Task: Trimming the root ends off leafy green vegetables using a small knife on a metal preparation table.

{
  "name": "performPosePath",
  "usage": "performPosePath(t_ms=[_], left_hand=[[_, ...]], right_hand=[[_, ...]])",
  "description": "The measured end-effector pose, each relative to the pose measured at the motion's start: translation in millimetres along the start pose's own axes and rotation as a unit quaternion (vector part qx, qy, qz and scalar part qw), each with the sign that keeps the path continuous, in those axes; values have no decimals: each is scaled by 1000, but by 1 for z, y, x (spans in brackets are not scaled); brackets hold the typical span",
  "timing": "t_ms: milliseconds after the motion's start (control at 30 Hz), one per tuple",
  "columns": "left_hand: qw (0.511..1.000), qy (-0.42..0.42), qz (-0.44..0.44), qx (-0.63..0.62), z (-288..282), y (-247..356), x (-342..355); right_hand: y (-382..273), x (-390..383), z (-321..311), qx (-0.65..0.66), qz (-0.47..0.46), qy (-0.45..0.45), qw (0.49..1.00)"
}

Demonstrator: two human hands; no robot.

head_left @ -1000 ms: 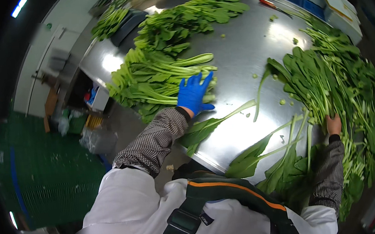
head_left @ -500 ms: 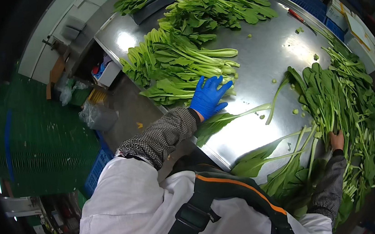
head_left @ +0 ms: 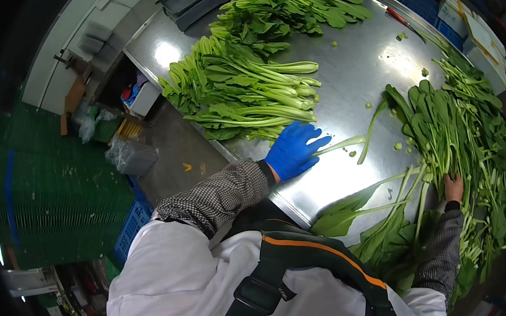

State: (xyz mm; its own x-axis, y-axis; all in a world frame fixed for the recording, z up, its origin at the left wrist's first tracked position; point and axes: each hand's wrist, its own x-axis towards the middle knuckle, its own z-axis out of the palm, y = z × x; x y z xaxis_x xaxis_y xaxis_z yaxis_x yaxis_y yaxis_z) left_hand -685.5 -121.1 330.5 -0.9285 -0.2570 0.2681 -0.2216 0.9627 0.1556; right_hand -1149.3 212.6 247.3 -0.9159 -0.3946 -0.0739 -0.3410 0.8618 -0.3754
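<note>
My left hand [head_left: 295, 149], in a blue glove, lies over the leafy part of a loose green stalk [head_left: 345, 144] near the table's front edge. Its fingers are spread and it hides most of the leaf. Just beyond it rests a row of leafy greens [head_left: 258, 89], their pale stem ends to the right. On the right, my bare right hand [head_left: 453, 188] reaches among the stems of a large heap of leafy greens [head_left: 472, 129]. Its fingers are mostly hidden there, so what it grips does not show. Loose leafy stalks [head_left: 340, 220] lie between my hands.
The metal table [head_left: 355, 73] carries a further bunch of greens [head_left: 293, 15] at the back. A red-handled knife [head_left: 398, 17] lies near its far right edge. White boxes [head_left: 482, 50] stand beyond. A grey device [head_left: 195, 3] sits far left, with a person's hand above it.
My left hand has drawn back toward me, off the row of greens and onto the loose stalk. The greens on the grey device have been lifted away. My right hand has hardly moved.
</note>
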Motion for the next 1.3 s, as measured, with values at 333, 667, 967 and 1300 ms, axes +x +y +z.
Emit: performPosePath(t_ms=[333,667,967,1300], left_hand=[[882,246,-371,-155,-64,-142,-58],[764,-78,-615,-182,-58,-192,-102],[675,138,-511,-514,-64,-181,-128],[640,182,-495,-559,-77,-186,-145]], right_hand=[[-175,-118,13,222,-204,27,953],[-370,-234,49,287,-395,-196,850],[-474,-246,82,297,-423,-241,822],[-558,-259,144,171,-490,-255,816]])
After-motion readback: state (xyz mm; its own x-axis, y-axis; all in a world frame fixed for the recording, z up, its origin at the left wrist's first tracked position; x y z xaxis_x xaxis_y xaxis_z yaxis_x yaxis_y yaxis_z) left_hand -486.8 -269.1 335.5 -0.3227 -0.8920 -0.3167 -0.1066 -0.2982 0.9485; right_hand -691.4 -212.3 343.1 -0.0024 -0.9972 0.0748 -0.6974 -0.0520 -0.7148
